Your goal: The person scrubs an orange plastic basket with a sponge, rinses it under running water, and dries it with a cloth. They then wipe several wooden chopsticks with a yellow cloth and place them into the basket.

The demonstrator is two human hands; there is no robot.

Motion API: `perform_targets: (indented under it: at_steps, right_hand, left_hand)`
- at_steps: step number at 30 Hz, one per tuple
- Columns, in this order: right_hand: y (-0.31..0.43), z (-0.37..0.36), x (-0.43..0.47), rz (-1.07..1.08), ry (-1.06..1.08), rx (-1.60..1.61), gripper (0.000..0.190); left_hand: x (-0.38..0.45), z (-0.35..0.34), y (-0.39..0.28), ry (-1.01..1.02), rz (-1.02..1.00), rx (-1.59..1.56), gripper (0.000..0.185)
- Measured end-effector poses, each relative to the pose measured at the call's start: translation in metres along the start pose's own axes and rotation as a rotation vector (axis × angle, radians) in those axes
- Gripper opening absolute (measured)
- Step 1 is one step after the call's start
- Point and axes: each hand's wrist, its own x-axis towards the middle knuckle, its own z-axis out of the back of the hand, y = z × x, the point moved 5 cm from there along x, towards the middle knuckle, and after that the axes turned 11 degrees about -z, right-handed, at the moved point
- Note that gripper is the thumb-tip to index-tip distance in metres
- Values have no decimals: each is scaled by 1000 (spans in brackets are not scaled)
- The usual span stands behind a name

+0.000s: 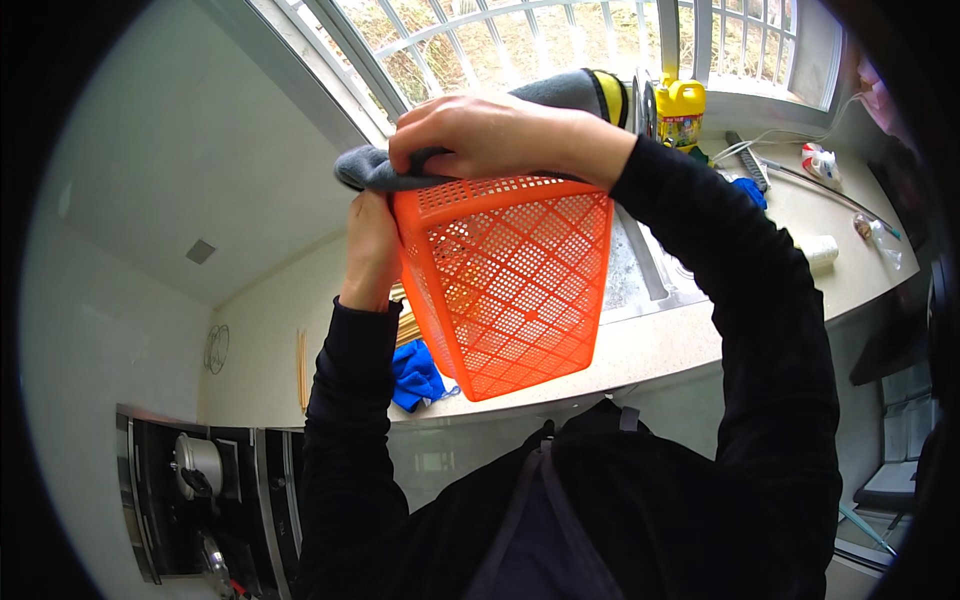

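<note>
An orange perforated plastic basket (525, 285) is held up in front of me over the counter edge and the sink. My left hand (371, 236) grips its left side near the upper rim, the fingers mostly hidden behind it. Across the top lies a grey cloth with a yellow, black-edged border (566, 88). My right hand (480, 139) pinches the cloth and presses it on the basket's upper end; some of its fingertips are buried in the folds.
The metal sink (626, 262) is partly behind the basket. A blue cloth (416, 375) and chopsticks (301, 367) lie on the counter (660, 341). Farther right stand a yellow jug (680, 112) and a white cup (819, 252). A pot (199, 461) sits on the stove at left.
</note>
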Motion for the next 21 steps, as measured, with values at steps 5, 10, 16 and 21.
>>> perform_targets:
  at_steps: [5,10,16,21]
  right_hand:
    - [-20,-15,-8,-305,246,168,24]
    - [-30,-7,-27,-509,364,345,28]
    - [-67,0,-86,-565,323,301,25]
    - [-83,1,-124,-646,63,541,21]
  left_hand:
    - [-16,-11,-2,-40,-9,-115,44]
    - [-24,2,-14,-18,41,-51,49]
    - [-30,21,-13,-112,34,-25,51]
    - [-30,31,-6,-133,9,-49,53]
